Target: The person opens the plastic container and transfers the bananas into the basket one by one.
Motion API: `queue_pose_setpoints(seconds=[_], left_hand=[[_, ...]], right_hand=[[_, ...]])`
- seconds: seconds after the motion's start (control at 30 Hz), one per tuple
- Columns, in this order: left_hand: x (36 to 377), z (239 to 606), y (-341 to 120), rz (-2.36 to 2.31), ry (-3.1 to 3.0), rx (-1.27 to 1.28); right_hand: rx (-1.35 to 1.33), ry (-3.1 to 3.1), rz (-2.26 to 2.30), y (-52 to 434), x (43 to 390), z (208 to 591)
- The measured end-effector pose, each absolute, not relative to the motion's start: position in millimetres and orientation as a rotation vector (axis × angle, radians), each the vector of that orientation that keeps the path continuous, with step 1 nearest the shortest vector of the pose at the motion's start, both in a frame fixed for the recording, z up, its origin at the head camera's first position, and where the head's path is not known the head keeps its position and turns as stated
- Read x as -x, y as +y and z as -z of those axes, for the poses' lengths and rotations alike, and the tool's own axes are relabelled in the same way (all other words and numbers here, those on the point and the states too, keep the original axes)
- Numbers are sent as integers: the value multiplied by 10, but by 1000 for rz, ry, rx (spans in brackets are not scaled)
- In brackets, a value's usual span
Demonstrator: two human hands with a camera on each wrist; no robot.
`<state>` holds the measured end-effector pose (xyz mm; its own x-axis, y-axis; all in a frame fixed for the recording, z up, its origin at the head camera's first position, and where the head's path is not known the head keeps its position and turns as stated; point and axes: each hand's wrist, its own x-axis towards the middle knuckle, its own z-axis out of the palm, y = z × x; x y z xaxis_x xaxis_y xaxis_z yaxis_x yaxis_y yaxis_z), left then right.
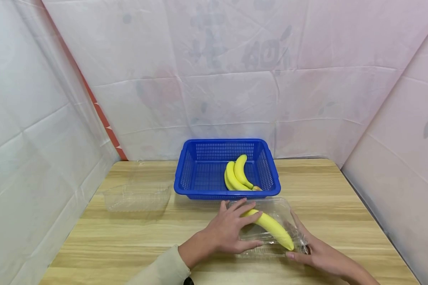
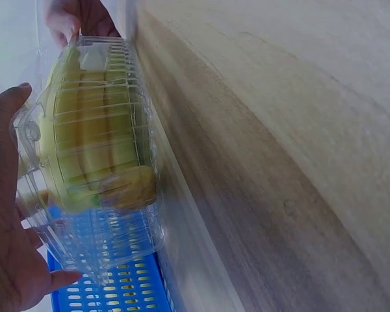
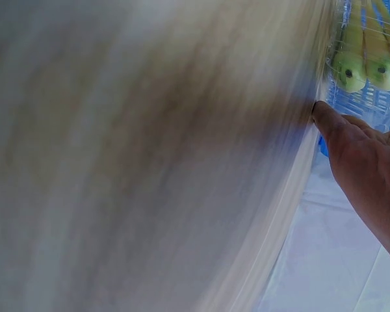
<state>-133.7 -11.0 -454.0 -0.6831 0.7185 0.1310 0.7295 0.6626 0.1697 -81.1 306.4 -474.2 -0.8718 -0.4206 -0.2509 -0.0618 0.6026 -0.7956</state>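
A wooden table (image 1: 128, 233) is seen from above, with pale plastic sheeting hung behind it and on both sides. At the far left of the table sits an empty clear plastic container (image 1: 137, 196), well apart from both hands. Further right, at the back centre, stands a blue plastic basket (image 1: 199, 168) holding a bunch of yellow bananas (image 1: 237, 174) in its right half.

Just in front of the basket lies a clear plastic clamshell box (image 1: 271, 227) with a single yellow banana (image 1: 271, 227) lying diagonally in it, stem end toward the left and tip toward the near right.

The left hand (image 1: 226, 231) reaches in from the bottom centre, forearm in a pale sleeve (image 1: 162, 269), palm down. Its fingers are spread and nearly straight, resting over the left end of the box and the stem end of the banana, with the thumb along the box's near edge. In the left wrist view, the palm lies flat against the ribbed clear plastic, with the fruit visible through it.

The right hand (image 1: 322, 257) comes in from the bottom right, its fingers extended against the right near corner of the box. Whether it grips the corner or only presses on it cannot be told; the right wrist view is mostly blur, showing one fingertip at the plastic edge.
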Motion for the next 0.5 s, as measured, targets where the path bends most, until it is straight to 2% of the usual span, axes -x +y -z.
queue_pose_setpoints(seconds=[0.5], left_hand=[[1375,4494,-121,429,-2884,1240]], right_hand=[[402,2414,1192,3082,810,4758]])
